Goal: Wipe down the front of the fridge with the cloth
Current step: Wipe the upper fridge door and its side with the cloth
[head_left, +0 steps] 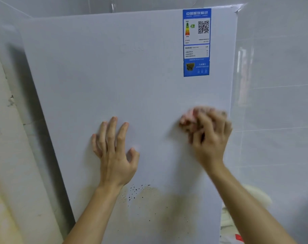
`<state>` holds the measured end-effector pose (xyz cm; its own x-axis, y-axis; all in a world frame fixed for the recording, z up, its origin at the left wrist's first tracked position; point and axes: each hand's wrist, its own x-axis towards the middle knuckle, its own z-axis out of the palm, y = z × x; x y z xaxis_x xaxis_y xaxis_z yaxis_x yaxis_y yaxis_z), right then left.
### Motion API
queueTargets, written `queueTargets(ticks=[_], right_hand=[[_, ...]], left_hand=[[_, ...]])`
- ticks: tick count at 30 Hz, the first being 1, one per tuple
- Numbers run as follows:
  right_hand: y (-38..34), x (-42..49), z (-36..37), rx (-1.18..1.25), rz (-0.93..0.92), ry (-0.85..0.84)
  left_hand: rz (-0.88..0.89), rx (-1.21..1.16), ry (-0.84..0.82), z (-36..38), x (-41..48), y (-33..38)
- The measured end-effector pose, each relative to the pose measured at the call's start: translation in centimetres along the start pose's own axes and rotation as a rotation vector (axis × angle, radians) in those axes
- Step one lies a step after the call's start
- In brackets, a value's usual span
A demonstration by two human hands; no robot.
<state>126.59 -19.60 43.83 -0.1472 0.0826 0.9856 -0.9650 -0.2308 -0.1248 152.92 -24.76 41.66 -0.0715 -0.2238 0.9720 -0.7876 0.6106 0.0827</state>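
The white fridge front (125, 81) fills most of the head view. My right hand (209, 138) grips a bunched pink and brown cloth (193, 117) and presses it against the door near its right edge; the hand is blurred. To the left of it, my left hand (114, 152) rests flat on the door with fingers spread. A brownish stain with dark specks (146, 194) marks the door just below my left wrist.
A blue energy label (196, 43) is stuck at the door's upper right. Grey tiled wall (276, 85) stands right of the fridge, a worn cream wall (7, 155) at the left. Pale, blurred items (228, 224) lie low beside the fridge's right edge.
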Motion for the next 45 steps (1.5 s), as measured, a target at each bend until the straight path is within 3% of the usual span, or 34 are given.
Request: queueTargets(ticks=[4,7,10,15,19,22,27,31,34,40,42,45], right_hand=[[-1.3,-11.9,-1.1,-0.010,-0.156,-0.217],[-1.6,-13.4,-1.5,-0.016,-0.196,-0.283],[-2.7,-8.0,-0.5,0.023,-0.187,-0.222],[-6.2,5.9,3.7,0.041,-0.054,0.026],[-8.1,6.8,6.1,-0.012,-0.005,0.089],[-9.5,-0.2,6.3,-0.005,-0.090,-0.003],[-10.9,-14.6,4.3,0.025,-0.298,-0.318],[-11.9,-15.5,3.4,0.081,-0.348,-0.422],[-13.4,-9.6,4.6,0.135,-0.358,-0.337],[-17.8,3.7,9.7,0.197,-0.047,0.001],[-19.1,3.3,10.7,0.177,0.014,0.020],[-19.6,-2.1,10.6,0.146,-0.086,-0.058]], left_hand=[[0.011,0.018,-0.022,-0.3,-0.1,-0.3],[0.032,0.028,-0.048,-0.6,-0.2,-1.0],[0.032,0.028,-0.066,-0.9,-0.2,-1.8],[0.013,0.054,-0.062,-1.7,-0.1,-3.5],[-0.005,0.061,-0.054,-2.7,0.2,-5.6],[0.012,0.070,-0.058,-3.2,0.2,-6.8],[0.027,0.072,-0.071,-3.8,-0.1,-8.2],[0.029,0.059,-0.070,-4.3,-0.1,-9.4],[0.031,0.043,-0.052,-4.5,0.1,-10.0],[0.017,0.036,-0.024,-5.5,0.5,-11.2],[0.007,0.036,-0.009,-5.9,0.7,-12.0],[0.000,0.025,0.015,-6.2,0.7,-12.8]])
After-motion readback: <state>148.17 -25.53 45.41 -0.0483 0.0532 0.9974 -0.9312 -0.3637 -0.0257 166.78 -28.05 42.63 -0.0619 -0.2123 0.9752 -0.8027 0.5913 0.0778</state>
